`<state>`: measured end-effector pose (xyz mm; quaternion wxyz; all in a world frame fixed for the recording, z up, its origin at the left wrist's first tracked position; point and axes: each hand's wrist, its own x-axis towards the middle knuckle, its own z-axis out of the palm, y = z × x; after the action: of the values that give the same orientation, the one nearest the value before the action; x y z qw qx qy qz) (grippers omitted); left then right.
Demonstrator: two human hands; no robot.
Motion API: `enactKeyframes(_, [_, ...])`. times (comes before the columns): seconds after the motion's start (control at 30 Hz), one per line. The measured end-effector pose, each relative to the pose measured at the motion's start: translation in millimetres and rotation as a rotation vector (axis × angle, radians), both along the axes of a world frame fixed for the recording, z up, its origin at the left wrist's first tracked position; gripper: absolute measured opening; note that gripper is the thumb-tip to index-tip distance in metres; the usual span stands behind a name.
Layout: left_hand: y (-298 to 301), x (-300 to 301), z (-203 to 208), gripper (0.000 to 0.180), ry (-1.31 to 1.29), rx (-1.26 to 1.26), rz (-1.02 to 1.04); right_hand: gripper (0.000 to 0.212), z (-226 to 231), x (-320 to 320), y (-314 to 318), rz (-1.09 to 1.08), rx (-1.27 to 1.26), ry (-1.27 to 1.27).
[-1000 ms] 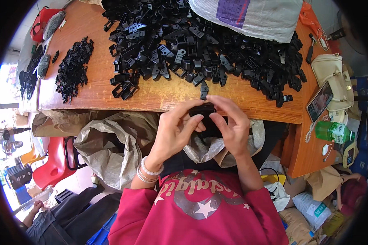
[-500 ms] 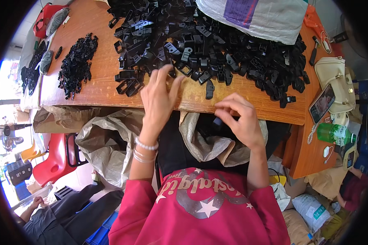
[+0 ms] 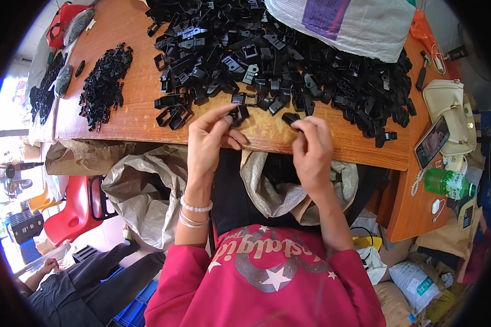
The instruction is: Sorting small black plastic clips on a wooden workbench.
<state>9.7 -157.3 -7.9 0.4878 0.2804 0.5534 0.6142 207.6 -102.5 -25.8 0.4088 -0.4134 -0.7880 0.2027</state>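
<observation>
Between the thumb and index finger of my left hand (image 3: 210, 131) is a small black plastic bracket (image 3: 240, 113), raised slightly over the table's near edge. My right hand (image 3: 312, 150) pinches a black plastic clip piece (image 3: 290, 117) by its near end, at the same edge. The two pieces are apart. Just beyond both hands spreads a large heap of black plastic parts (image 3: 256, 54), some frame-shaped, some flat with holes. Below my right hand hangs an open woven sack (image 3: 267, 199) with dark contents, hard to make out.
The wooden table (image 3: 142, 117) also bears a pile of smaller black parts (image 3: 105, 82) at left. A white sack (image 3: 360, 32) lies on the heap. A phone (image 3: 432, 140), cream handbag (image 3: 447, 109) and green bottle (image 3: 447, 182) sit right. Another person's legs (image 3: 93, 283) show lower left.
My left hand has closed on a black bracket from the heap's near edge. My right hand has come up from over the sack and now pinches a black clip piece.
</observation>
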Motion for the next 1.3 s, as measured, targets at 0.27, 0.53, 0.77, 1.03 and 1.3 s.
enactKeyframes(0.27, [-9.7,26.4,20.2,0.043,-0.024,-0.047,-0.281,0.021,23.1,16.0,-11.4,0.128,-0.406,0.526])
enactKeyframes(0.53, [-15.1,33.7,29.3,0.038,0.383,-0.058,-0.363,0.024,38.4,14.2,-4.1,0.340,-0.090,0.284])
enactKeyframes(0.77, [-14.8,36.6,39.5,0.032,-0.002,-0.101,-0.426,0.031,28.2,18.5,1.3,0.436,-0.074,0.283])
enactKeyframes(1.03, [-19.8,56.2,33.4,0.032,0.584,0.171,-0.273,0.026,24.1,12.0,-17.7,0.223,-0.471,0.408])
enactKeyframes(1.3, [21.1,6.3,3.5,0.023,1.249,0.202,-0.039,0.014,28.9,30.3,19.8,0.234,-0.385,0.079])
